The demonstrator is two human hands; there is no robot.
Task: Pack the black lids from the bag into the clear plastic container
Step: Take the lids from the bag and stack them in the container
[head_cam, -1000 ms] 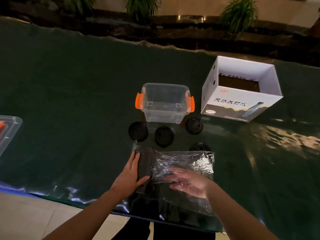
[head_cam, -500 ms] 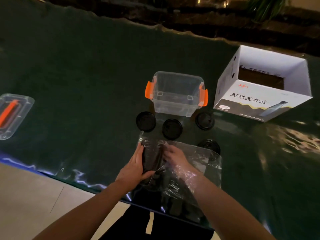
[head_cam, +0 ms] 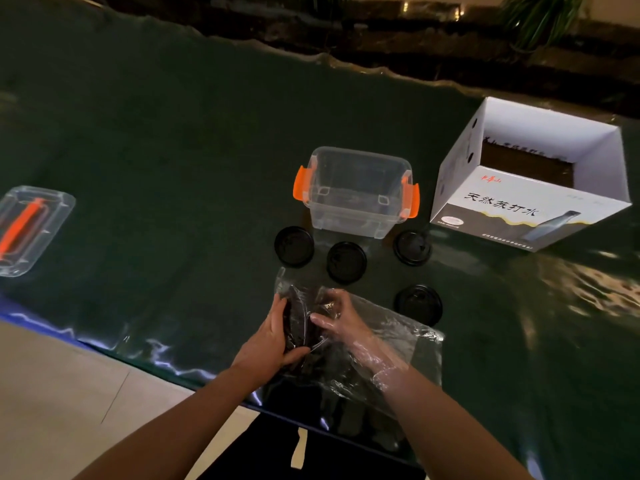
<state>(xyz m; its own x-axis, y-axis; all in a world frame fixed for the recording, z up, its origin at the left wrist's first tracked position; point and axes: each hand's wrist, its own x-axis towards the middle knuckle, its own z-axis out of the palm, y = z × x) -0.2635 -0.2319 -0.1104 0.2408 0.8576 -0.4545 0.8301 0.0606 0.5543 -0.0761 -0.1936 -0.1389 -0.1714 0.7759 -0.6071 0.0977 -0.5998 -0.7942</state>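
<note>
The left hand [head_cam: 268, 344] clasped the bag [head_cam: 398, 337] from outside, around the stack of lids [head_cam: 299, 323] within; the right hand [head_cam: 337, 315] reached inside the bag, fingers curled on that stack; beyond lay four loose lids [head_cam: 346, 262] on the table [head_cam: 173, 150], just before the empty container [head_cam: 358, 192]; a box [head_cam: 533, 181] stood right.

Both forearms come up from the bottom of the frame bare, with no sleeves, watch or bands showing. The left hand [head_cam: 268, 341] is bare, fingers uncovered. The right hand [head_cam: 341, 318], near the lower centre, shows through thin, crinkled clear plastic film with bright glints (whether it is worn cannot be told). Dark clothing shows at the bottom edge.
</note>
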